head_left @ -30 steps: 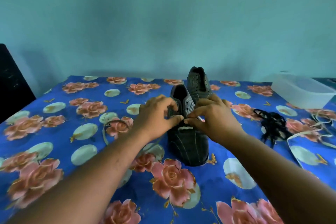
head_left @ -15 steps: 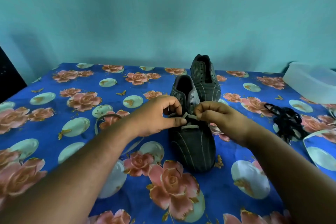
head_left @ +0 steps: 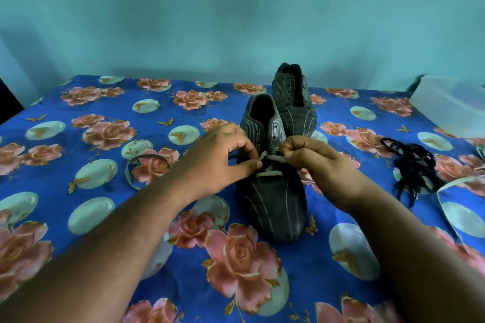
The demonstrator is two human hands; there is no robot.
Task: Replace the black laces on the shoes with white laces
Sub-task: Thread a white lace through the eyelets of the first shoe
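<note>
White lace (head_left: 273, 158) is pinched between the left hand (head_left: 217, 162) and right hand (head_left: 315, 162), stretched across the near shoe (head_left: 273, 199) at centre of the worktop (head_left: 78, 139). The second shoe (head_left: 294, 102) waits at twelve o'clock, unlaced; black laces (head_left: 414, 168) lie discarded at three o'clock. Risk now: a slack pinch could let the tip slip and pull back out of its eyelet.

My left hand (head_left: 220, 157) hides where the white lace (head_left: 273, 158) enters the near shoe (head_left: 273, 199). At three o'clock, the plastic tub (head_left: 451, 105) is cut off.
</note>
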